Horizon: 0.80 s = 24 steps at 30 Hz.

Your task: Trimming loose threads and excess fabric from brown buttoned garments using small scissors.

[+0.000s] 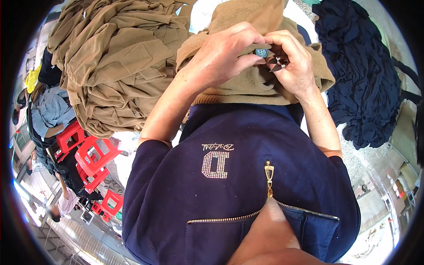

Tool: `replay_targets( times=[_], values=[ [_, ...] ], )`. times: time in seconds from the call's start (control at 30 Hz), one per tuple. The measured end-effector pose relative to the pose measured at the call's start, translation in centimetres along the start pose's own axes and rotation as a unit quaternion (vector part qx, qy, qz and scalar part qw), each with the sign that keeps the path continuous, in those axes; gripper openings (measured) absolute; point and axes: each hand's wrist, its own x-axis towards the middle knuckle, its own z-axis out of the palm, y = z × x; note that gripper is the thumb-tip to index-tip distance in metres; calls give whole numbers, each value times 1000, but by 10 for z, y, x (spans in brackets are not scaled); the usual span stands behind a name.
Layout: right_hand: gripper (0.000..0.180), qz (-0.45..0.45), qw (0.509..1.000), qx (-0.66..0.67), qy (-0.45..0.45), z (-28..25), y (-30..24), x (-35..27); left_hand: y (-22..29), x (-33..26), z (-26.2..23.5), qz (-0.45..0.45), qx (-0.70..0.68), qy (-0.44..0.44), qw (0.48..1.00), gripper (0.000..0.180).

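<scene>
A tan knit garment (247, 96) lies bunched over my lap, its ribbed edge toward me. My left hand (223, 55) is closed, thumb and fingers pinching the cloth at a blue-grey four-hole button (261, 53). Close on the button's right, my right hand (299, 66) curls around a small dark metal tool that looks like thread snips (279, 65). The right fingertips also touch the cloth above the button. Most of the tool's body is hidden in the palm, so whether its blades touch any thread cannot be seen.
A big heap of tan knit garments (119, 57) rises at the left, close to my left forearm. Dark navy garments (357, 66) are piled at the right. Red plastic stools (95, 154) stand lower left, near grey clothing (52, 110) and another person (66, 201).
</scene>
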Motion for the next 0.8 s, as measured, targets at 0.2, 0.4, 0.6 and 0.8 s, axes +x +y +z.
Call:
replay_targets(
  times=[0.2, 0.4, 0.6, 0.8],
  values=[
    [31, -51, 998, 38, 28, 3, 7, 1, -10, 2, 6, 46, -30, 22, 998, 26],
    [32, 5, 996, 55, 76, 10, 7, -3, -13, 3, 12, 75, -42, 71, 994, 24],
    [27, -5, 991, 25, 129, 17, 6, -1, -19, 0, 21, 87, -31, 107, 990, 28],
    [21, -13, 986, 43, 160, 20, 8, -1, -25, -4, 31, 149, 15, 143, 978, 29]
  ],
)
